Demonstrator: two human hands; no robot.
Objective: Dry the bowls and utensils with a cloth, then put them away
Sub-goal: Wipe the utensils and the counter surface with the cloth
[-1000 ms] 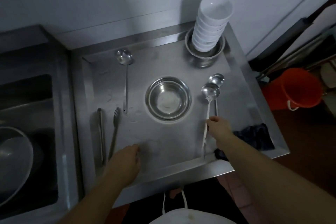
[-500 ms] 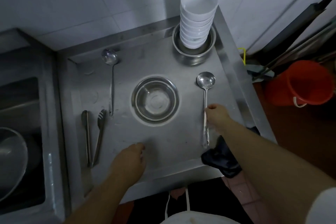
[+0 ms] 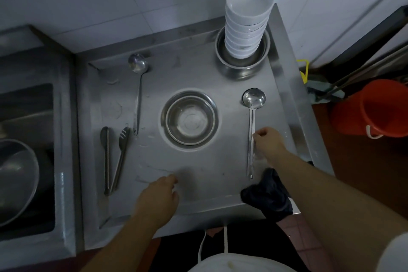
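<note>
My right hand (image 3: 268, 143) pinches the middle of the handle of a steel ladle (image 3: 254, 99), which lies flat on the steel counter (image 3: 209, 179) to the right of an empty steel bowl (image 3: 191, 120). A dark cloth (image 3: 267, 199) hangs over the counter's front edge just under my right forearm. My left hand (image 3: 159, 196) rests on the counter near the front edge with loosely curled fingers and holds nothing. At the back right, a stack of white bowls (image 3: 247, 22) stands inside another steel bowl (image 3: 242, 68). A second ladle (image 3: 138, 93) and tongs (image 3: 113, 159) lie on the left.
A sink (image 3: 28, 223) at the left holds a large steel bowl (image 3: 15, 179). A red bucket (image 3: 375, 110) and dark poles stand on the floor to the right of the counter. A tiled wall rises behind the counter.
My right hand has lowered the ladle from just above the counter until it lies flat. The view has shifted left and closer. My left hand has stayed near the front edge.
</note>
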